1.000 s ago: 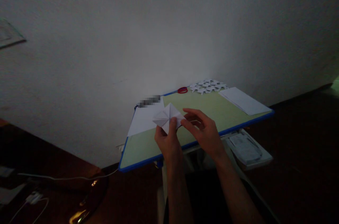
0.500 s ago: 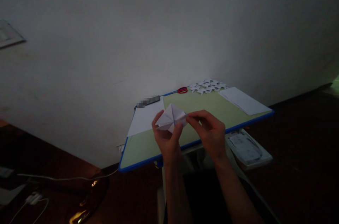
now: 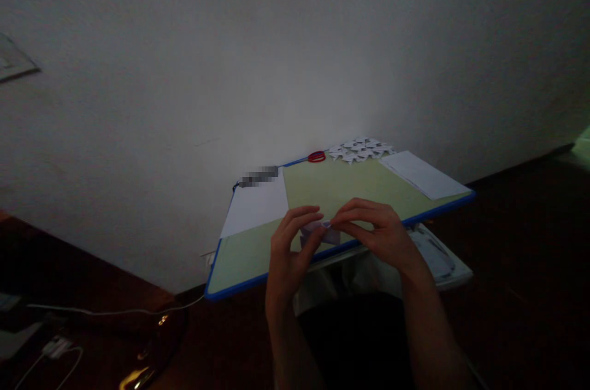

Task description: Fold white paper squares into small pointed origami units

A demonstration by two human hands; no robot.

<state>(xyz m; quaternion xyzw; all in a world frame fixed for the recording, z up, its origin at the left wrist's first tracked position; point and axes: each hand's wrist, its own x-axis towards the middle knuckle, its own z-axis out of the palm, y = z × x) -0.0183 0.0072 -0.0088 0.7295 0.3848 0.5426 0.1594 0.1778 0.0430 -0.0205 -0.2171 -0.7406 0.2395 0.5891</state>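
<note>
A small piece of folded white paper (image 3: 329,235) is held between both hands, just above the near edge of the green table (image 3: 318,190). My left hand (image 3: 292,249) curls around its left side, with the thumb on the near face and the fingers arched over the top. My right hand (image 3: 375,227) pinches the paper's upper right part between thumb and fingertips. Parts of the paper are hidden behind the fingers, and its exact folded shape is hard to make out in the dim light.
Red-handled scissors (image 3: 316,157) lie at the table's back edge, beside several folded white paper pieces (image 3: 362,149). Stacked white paper (image 3: 426,176) lies at right, a white sheet (image 3: 255,209) at left. Below the right edge sits a pale box (image 3: 442,261). A white cable (image 3: 115,312) runs at lower left.
Both hands have lowered toward the table's near edge. The paper has turned from a spread, creased diamond facing me to a lower, narrower shape, and the left fingers now arch over it.
</note>
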